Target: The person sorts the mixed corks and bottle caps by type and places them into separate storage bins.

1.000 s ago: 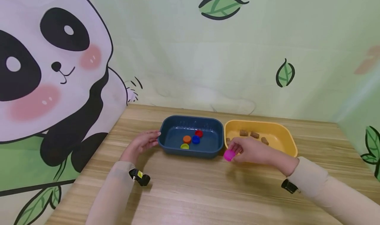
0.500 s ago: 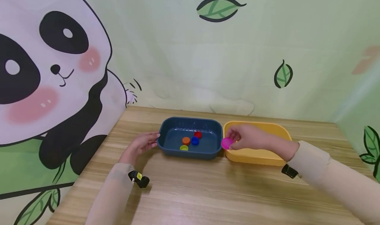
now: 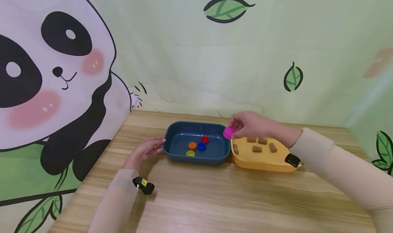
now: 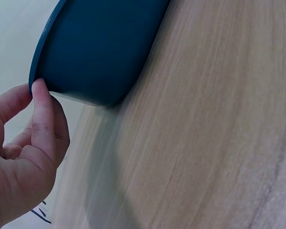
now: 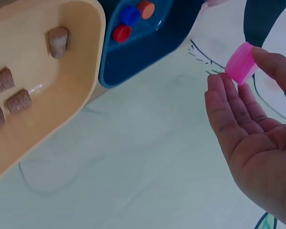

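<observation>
Head view: right hand (image 3: 250,124) pinches a pink cap (image 3: 228,132) above the blue tray's (image 3: 196,157) right rim; left hand (image 3: 146,148), fingers loosely curled, touches its left wall.

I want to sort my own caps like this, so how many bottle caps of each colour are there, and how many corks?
Pink cap, pinched in the right hand: 1
Red cap: 1
Blue cap: 1
Orange cap: 1
Yellow cap: 1
Corks in the yellow tray: 5
Total: 5 caps and 5 corks, 10 things.

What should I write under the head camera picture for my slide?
Right hand holds a pink cap above the blue tray; left hand touches it.
</observation>
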`<state>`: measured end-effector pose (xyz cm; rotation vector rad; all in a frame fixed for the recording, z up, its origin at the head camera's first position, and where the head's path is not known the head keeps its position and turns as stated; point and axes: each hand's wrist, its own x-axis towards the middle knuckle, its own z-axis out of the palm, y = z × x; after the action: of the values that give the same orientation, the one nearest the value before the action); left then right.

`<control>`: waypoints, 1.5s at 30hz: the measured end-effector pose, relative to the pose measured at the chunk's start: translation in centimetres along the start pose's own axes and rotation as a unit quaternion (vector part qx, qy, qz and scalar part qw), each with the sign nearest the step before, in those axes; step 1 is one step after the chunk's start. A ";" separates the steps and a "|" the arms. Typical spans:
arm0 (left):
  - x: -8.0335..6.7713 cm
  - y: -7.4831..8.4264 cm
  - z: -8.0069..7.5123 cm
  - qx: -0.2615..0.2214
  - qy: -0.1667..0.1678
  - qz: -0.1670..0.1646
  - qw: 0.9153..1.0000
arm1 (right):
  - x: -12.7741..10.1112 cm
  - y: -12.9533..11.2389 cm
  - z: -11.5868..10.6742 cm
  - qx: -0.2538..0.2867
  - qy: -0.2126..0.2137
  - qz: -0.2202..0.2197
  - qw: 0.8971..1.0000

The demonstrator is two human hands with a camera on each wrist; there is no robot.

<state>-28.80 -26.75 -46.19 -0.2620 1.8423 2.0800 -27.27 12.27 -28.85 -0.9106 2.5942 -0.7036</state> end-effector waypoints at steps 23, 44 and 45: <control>0.2 0.1 -0.1 0.010 0.009 -0.001 1.000 | 6.1 -0.7 -1.9 -0.018 -0.009 -0.005 1.000; 0.2 0.1 0.0 0.016 0.006 -0.004 1.000 | 11.2 -0.3 -0.8 -0.019 -0.006 0.037 0.999; 0.2 0.1 -0.1 0.016 0.005 -0.004 1.000 | 11.4 -0.4 -0.7 -0.020 -0.006 0.036 0.999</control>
<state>-29.00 -26.78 -46.20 -0.2722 1.8757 2.0467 -35.97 4.85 -29.45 -0.8254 2.6245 -0.6277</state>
